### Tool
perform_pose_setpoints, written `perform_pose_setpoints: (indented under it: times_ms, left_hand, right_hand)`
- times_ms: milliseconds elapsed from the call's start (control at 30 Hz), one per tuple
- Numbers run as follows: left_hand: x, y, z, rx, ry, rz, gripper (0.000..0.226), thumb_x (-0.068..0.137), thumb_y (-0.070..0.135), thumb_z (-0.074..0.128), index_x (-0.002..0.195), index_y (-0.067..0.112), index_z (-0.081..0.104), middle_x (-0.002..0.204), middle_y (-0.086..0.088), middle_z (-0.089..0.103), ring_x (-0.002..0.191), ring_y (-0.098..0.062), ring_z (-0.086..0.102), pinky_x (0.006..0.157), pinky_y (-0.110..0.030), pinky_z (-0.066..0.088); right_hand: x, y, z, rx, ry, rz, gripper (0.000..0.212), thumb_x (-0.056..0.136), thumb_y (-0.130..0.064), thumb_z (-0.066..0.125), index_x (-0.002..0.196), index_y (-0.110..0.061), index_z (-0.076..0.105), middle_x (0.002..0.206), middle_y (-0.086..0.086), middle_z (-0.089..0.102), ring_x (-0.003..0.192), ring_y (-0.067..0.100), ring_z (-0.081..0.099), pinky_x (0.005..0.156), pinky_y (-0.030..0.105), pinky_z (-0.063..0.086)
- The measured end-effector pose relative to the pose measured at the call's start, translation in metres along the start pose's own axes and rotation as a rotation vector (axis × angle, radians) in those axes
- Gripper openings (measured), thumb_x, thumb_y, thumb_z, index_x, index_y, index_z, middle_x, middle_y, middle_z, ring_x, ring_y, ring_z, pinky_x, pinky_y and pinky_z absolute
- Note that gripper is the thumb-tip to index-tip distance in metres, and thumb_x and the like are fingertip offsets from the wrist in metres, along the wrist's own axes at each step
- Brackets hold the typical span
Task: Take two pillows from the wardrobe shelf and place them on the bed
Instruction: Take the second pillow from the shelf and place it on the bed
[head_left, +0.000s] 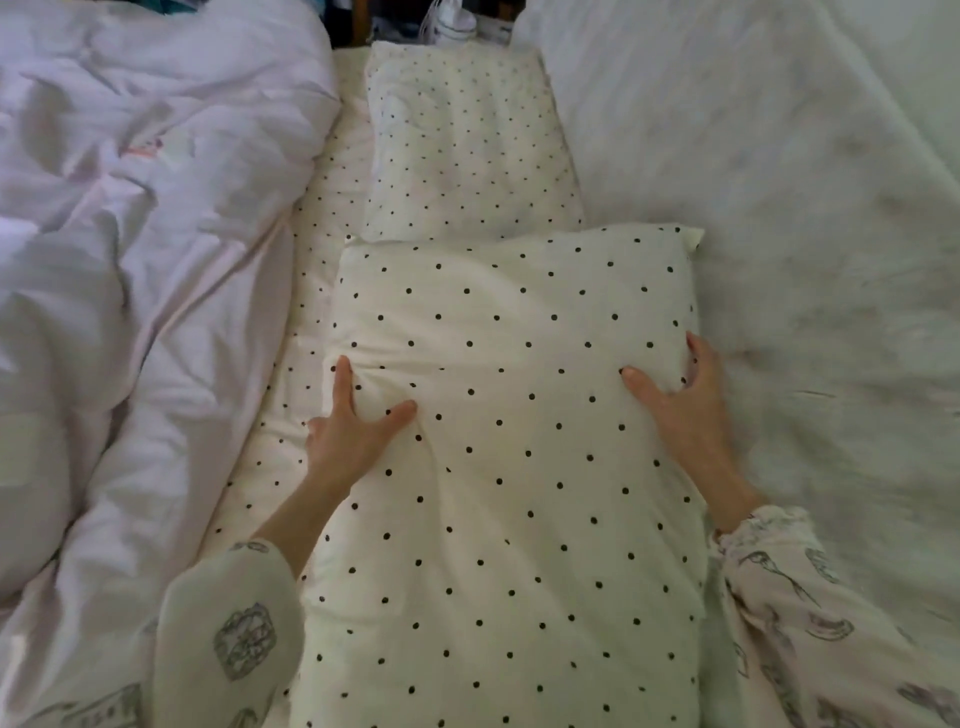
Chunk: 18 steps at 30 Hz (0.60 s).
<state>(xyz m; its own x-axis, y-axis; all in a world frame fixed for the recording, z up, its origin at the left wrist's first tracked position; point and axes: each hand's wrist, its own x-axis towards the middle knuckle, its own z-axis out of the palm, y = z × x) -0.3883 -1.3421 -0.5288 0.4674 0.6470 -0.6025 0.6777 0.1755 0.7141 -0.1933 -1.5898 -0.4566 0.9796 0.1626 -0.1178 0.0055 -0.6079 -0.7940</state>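
two cream black-dotted fabric pillows lie on the bed (317, 234): the near pillow (509, 467) is gripped at both side edges by left hand (358, 431) and right hand (680, 400), fingers curled round it; the far pillow (467, 145) touches its top edge. one crumpled white duvet (130, 260) lies to its left.

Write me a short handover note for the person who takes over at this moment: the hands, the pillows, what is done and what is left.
Left hand: grips the left edge of the near pillow, thumb on top.
Right hand: grips the right edge of the same pillow, thumb on top.
Far pillow: lies on the bed at its far end, between the duvet and the white blanket, with no hand on it.
Done: one pillow is placed and the second is over the bed, just in front of the first.
Left: settle the near pillow and let go. I cannot tell whether it already rests fully on the bed.
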Motion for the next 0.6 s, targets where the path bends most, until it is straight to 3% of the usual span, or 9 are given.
perform_pose_setpoints:
  times_ms: [167, 367, 467, 600]
  left_hand:
    - [0.05, -0.018, 0.037, 0.087, 0.027, -0.024, 0.096, 0.062, 0.071, 0.064, 0.135, 0.059, 0.002, 0.131, -0.016, 0.04, 0.122, -0.034, 0.037, 0.1, -0.049, 0.039]
    - [0.096, -0.018, 0.055, 0.045, 0.127, 0.031, 0.095, 0.06, 0.075, 0.059, 0.137, 0.052, 0.007, 0.136, -0.007, 0.043, 0.124, -0.032, 0.04, 0.092, -0.04, 0.039]
    - [0.113, -0.031, 0.061, 0.073, 0.094, 0.04, 0.094, 0.062, 0.078, 0.055, 0.137, 0.054, 0.002, 0.138, -0.012, 0.038, 0.125, -0.034, 0.038, 0.099, -0.044, 0.036]
    - [0.107, -0.076, 0.062, 0.173, -0.002, 0.076, 0.094, 0.066, 0.076, 0.053, 0.139, 0.053, -0.002, 0.14, -0.02, 0.032, 0.125, -0.038, 0.039, 0.104, -0.053, 0.033]
  right_hand:
    - [0.052, 0.054, 0.029, -0.029, -0.02, 0.041, 0.088, 0.07, -0.043, 0.075, 0.142, -0.03, 0.027, 0.142, -0.007, 0.038, 0.112, 0.002, 0.036, 0.089, 0.024, 0.031]
    - [0.112, 0.067, 0.058, -0.092, -0.06, 0.026, 0.091, 0.061, -0.06, 0.07, 0.139, -0.037, 0.028, 0.142, -0.006, 0.042, 0.123, 0.016, 0.043, 0.1, 0.036, 0.037]
    - [0.132, 0.077, 0.077, -0.081, -0.117, 0.024, 0.086, 0.07, -0.055, 0.067, 0.142, -0.033, 0.026, 0.145, -0.003, 0.037, 0.129, 0.016, 0.038, 0.104, 0.034, 0.033]
    - [0.112, 0.102, 0.093, -0.256, -0.182, -0.016, 0.07, 0.089, -0.049, 0.046, 0.147, -0.025, 0.016, 0.154, 0.006, 0.019, 0.14, 0.022, 0.021, 0.114, 0.038, 0.02]
